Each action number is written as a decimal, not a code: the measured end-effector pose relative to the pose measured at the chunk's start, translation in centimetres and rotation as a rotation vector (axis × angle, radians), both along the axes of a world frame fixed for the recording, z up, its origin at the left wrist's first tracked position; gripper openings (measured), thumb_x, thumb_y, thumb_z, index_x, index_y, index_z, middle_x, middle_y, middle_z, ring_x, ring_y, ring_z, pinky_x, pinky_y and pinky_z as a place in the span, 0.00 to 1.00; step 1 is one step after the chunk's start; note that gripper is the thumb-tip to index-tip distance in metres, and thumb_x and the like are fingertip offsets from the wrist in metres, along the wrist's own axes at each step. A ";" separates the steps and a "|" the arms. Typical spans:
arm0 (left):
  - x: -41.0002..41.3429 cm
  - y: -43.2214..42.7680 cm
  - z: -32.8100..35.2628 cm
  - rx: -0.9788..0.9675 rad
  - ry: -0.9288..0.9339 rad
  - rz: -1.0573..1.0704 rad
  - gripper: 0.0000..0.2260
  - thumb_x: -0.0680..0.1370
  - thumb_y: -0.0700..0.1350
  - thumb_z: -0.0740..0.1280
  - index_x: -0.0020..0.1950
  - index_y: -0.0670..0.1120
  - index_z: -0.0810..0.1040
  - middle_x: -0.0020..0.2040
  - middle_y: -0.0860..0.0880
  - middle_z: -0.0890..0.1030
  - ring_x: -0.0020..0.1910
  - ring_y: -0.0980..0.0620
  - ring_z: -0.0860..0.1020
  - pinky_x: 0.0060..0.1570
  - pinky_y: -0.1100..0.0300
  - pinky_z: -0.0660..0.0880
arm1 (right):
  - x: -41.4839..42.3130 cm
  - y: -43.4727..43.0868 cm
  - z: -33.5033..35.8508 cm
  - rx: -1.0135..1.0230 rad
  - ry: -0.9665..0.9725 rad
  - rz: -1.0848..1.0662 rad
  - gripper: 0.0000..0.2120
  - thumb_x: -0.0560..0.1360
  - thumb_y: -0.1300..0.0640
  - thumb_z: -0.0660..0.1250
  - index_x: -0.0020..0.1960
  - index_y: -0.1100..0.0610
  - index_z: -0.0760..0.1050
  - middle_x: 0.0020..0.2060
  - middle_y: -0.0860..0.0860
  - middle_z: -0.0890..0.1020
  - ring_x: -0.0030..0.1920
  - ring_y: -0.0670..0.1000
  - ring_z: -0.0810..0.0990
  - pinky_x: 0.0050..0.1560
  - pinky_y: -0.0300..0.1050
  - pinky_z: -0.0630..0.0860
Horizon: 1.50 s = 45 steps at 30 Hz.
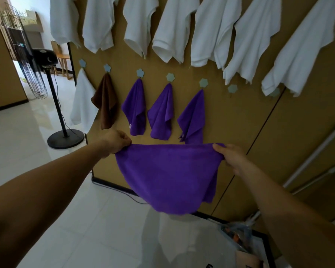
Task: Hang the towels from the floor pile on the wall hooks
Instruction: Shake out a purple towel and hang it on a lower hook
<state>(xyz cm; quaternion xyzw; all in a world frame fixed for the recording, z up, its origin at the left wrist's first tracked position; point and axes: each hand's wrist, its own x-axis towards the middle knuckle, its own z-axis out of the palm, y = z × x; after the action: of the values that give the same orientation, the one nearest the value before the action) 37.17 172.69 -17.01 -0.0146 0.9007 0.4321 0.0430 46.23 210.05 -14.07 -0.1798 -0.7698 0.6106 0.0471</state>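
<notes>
- Holding a purple towel (166, 176) spread out in front of the wall (238, 120), you have it by its two top corners, and it hangs in a rounded sag well above the floor (81, 225).
- Your left hand (115, 141) is clenched around the left corner, with the cloth bunched in the fist.
- Your right hand (231, 156) pinches the right corner, the thumb lying over the top edge.
- The cloth you hold is plain, deep violet and plush, with no pattern; one lower corner droops at the right.
- At the lower right a clear bag (238, 231) lies on the floor with something orange inside; what it holds is too blurred to tell.
- No writing or label can be read anywhere.
- The lower row of pale flower-shaped hooks runs along the wall: a white towel (82, 105), a brown towel (106, 105) and three purple towels (135, 111) hang from the first five.
- The next hook (232, 88) to the right is bare, and it sits above and just right of your right hand.
- A further hook (275, 92) is partly hidden by white cloth.
- Above, a row of large white towels (174, 31) hangs across the upper wall.
- At the left a fan (45, 55) stands on a round black base.
- At the right edge a pale pole (313, 153) leans against the wall.
</notes>
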 end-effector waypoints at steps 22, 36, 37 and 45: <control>1.5 6.1 0.0 0.754 -0.248 0.124 0.14 0.79 0.40 0.61 0.64 0.43 0.77 0.70 0.46 0.71 0.68 0.46 0.69 0.66 0.49 0.63 | 2.7 4.4 -1.3 0.026 0.045 -0.154 0.03 0.75 0.60 0.69 0.42 0.56 0.77 0.36 0.49 0.79 0.32 0.45 0.76 0.25 0.34 0.71; -0.3 18.6 0.8 0.762 -0.134 0.128 0.15 0.73 0.35 0.57 0.42 0.46 0.83 0.47 0.48 0.80 0.39 0.52 0.75 0.36 0.59 0.70 | 3.1 13.4 -0.9 0.045 0.075 -0.209 0.13 0.68 0.65 0.76 0.50 0.61 0.77 0.39 0.52 0.81 0.36 0.47 0.79 0.30 0.34 0.76; -0.6 19.9 1.1 0.751 -0.127 0.121 0.16 0.72 0.34 0.57 0.41 0.45 0.83 0.47 0.47 0.81 0.40 0.52 0.75 0.37 0.59 0.70 | 2.7 14.4 -0.8 0.058 0.090 -0.219 0.10 0.69 0.65 0.75 0.48 0.61 0.78 0.38 0.52 0.81 0.35 0.47 0.79 0.28 0.33 0.76; -1.7 27.9 2.4 0.201 0.028 -0.235 0.06 0.69 0.37 0.75 0.37 0.43 0.78 0.34 0.50 0.77 0.36 0.53 0.74 0.38 0.60 0.72 | -0.2 23.2 -0.2 0.346 0.129 -0.299 0.05 0.69 0.60 0.72 0.38 0.58 0.76 0.41 0.55 0.81 0.47 0.56 0.79 0.42 0.40 0.74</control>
<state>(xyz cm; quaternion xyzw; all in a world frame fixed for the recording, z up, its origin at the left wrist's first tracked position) 35.44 200.56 -14.60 0.1012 0.8489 0.5122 0.0821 46.03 233.29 -14.31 -0.2416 -0.8233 0.4659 0.2162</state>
